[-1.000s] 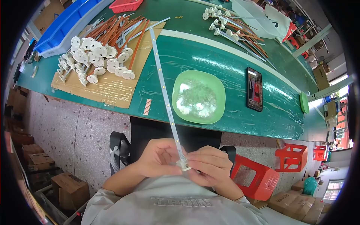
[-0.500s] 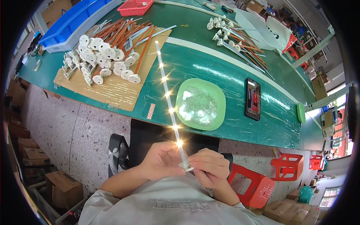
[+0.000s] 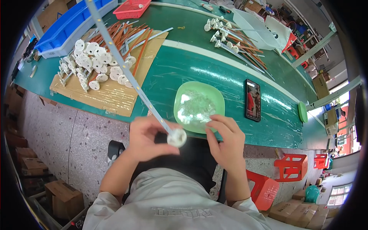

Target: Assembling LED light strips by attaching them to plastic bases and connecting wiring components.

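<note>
From the head camera, the left hand (image 3: 143, 140) grasps the lower end of a light strip (image 3: 129, 75), fingers behind it and thumb next to its white round base (image 3: 176, 138). The strip is unlit and slants forward and left from this hand, past the upper edge of the view.

The right hand (image 3: 230, 142) is apart from the strip, its fingers loosely bent with the thumb slightly away. Its fingertips overlap the near right rim of a green bowl (image 3: 219, 100) of clear pieces (image 3: 195, 105); whether they touch it, I cannot tell.

Ahead of the left hand, a pile of similar strips (image 3: 92, 57) lies on a cardboard sheet (image 3: 115, 100); the held strip crosses in front and hides part of both. A blue bin (image 3: 57, 42) and a red basket (image 3: 128, 13) stand beyond. Ahead and right of the right hand lies a phone (image 3: 252, 100) on the green table (image 3: 163, 73), with a second heap (image 3: 237, 46) of strips farther off. Behind that hand, to its right, is a red stool (image 3: 260, 191).
</note>
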A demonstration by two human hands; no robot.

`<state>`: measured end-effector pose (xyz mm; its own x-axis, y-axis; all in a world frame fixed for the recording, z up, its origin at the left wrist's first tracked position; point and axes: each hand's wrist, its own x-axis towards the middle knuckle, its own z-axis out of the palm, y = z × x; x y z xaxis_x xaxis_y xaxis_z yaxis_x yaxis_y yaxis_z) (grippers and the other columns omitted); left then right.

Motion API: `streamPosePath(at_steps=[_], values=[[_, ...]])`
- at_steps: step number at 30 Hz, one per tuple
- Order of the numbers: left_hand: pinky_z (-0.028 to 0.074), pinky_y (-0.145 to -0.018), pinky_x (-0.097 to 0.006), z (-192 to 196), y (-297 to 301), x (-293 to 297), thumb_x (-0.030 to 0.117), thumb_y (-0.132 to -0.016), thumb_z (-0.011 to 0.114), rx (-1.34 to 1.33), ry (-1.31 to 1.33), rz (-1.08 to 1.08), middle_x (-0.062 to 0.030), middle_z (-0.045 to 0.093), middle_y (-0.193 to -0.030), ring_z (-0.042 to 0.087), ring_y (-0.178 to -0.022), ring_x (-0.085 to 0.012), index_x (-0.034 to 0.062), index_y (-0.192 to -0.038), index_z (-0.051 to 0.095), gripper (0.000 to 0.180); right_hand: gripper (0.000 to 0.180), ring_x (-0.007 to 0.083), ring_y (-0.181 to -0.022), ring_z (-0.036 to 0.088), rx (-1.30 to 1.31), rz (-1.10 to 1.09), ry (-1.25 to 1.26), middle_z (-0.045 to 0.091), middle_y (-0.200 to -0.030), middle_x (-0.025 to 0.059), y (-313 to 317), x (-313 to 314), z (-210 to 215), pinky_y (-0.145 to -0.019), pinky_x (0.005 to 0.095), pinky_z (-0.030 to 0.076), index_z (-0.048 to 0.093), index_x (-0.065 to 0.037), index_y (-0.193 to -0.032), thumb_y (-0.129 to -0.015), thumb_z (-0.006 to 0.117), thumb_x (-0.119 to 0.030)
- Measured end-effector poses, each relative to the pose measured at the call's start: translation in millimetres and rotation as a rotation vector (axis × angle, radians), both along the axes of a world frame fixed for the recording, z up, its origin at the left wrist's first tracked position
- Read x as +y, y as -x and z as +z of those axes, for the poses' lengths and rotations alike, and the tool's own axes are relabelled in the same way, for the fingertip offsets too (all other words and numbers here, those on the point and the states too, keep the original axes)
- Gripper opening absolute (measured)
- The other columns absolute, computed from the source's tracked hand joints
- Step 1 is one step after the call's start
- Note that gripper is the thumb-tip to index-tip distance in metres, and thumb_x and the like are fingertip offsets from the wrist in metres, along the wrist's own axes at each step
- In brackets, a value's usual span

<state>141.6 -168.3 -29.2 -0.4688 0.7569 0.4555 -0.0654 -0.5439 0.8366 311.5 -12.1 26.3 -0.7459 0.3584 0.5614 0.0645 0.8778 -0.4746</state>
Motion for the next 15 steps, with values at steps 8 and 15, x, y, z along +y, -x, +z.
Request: streamPosePath(at_steps=[8, 15], values=[[0.055, -0.086, -0.04, -22, 49, 24, 0.006, -0.068, 0.087, -0.121, 0.037, 0.135, -0.0156, 0.069, -0.101, 0.067, -0.103, -0.0303, -0.0007, -0.102, 0.059, 0.044, 0.028, 0.0369, -0.098, 0.062, -0.361, -0.055, -0.055, 0.064, -0.108, 0.0169, 30, 21, -2, -0.083, 0.0419, 0.052, 0.064, -0.002, -0.106, -0.078, 0.07, -0.005], [0.054, -0.088, -0.041, -17, 51, 26, 0.001, -0.065, 0.088, 0.149, 0.146, 0.047, -0.0153, 0.069, -0.1, 0.068, -0.102, -0.0295, 0.0002, -0.1, 0.06, 0.045, 0.031, 0.0381, -0.099, 0.061, -0.396, 0.033, -0.031, 0.063, -0.11, 0.0185, 71, 39, -6, -0.085, 0.0432, 0.05, 0.063, 0.0, -0.108, -0.079, 0.07, -0.006]])
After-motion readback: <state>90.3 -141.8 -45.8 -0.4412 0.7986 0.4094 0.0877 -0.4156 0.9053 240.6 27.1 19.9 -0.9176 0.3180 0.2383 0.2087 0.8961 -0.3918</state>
